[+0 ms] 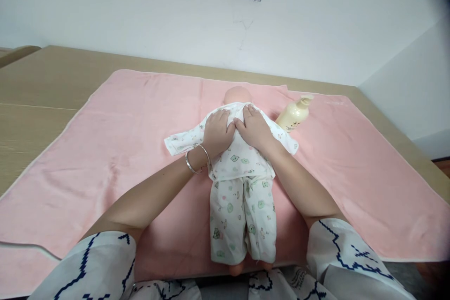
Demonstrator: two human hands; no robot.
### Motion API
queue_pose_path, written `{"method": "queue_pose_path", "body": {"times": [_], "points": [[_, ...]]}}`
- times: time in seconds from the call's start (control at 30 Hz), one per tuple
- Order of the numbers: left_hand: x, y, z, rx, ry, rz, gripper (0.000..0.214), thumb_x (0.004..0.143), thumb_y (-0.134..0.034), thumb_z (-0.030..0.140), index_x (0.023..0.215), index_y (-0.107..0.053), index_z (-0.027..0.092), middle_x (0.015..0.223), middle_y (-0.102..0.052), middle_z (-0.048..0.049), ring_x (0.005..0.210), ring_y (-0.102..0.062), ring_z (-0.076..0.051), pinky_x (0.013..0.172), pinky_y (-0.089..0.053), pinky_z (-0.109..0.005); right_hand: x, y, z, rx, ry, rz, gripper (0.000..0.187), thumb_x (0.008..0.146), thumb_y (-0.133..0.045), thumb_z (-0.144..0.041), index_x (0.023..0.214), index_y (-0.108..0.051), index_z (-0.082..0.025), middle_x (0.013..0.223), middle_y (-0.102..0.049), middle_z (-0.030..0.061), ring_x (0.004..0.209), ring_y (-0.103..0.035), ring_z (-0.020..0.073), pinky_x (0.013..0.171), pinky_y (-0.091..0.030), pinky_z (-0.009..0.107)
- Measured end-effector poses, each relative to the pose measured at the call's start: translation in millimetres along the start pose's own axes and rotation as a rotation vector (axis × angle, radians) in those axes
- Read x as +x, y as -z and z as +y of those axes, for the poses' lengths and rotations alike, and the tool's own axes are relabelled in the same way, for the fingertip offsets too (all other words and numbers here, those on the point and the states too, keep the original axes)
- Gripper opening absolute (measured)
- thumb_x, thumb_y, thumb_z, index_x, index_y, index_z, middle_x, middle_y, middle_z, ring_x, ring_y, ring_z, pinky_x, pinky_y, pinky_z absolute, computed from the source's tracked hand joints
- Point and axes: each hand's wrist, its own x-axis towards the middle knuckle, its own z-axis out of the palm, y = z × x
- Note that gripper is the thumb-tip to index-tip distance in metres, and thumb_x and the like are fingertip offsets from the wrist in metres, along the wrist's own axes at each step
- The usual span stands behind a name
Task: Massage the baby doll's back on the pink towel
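A baby doll [242,164] in a white printed top and matching trousers lies on a pink blanket [154,108], its head away from me and its feet at the near edge. My left hand [218,132] rests flat on the left side of the doll's upper body, fingers stretched out. On the right side, my right hand [255,127] lies flat in the same way, and the two thumbs nearly meet in the middle. Neither hand grips anything. The doll's sleeves spread out to both sides, and its face cannot be seen.
Right of the doll, a cream pump bottle [294,113] lies tilted on the blanket. The blanket covers much of a wooden table [45,79] that stands against a white wall. A pale cable [31,245] crosses the blanket's near left corner.
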Motion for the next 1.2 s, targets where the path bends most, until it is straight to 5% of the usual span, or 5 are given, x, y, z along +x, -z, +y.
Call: {"method": "queue_pose_path", "body": {"times": [0.7,1.2], "points": [[-0.8,-1.4,-4.5,-0.006,-0.017,-0.018,0.048,0.098,-0.039,0.032,0.139,-0.054,0.011,0.146,-0.058,-0.0161,0.140,-0.050,-0.030,0.122,-0.036,-0.049,-5.1,18.1,-2.5,0.004,0.013,-0.141,0.082,0.100,-0.036,-0.050,0.156,-0.025,0.008,0.165,-0.024,0.0280,0.156,-0.020,0.0371,0.128,-0.019,0.049],[-0.7,2.6,0.0,-0.012,0.002,-0.037,0.048,0.097,-0.039,0.029,0.138,-0.054,0.010,0.145,-0.058,-0.0170,0.141,-0.049,-0.030,0.123,-0.035,-0.049,-5.6,14.5,-3.5,0.017,0.013,-0.082,0.076,0.101,-0.036,-0.047,0.153,-0.031,0.008,0.162,-0.031,0.0292,0.155,-0.026,0.0370,0.127,-0.022,0.050]]}}
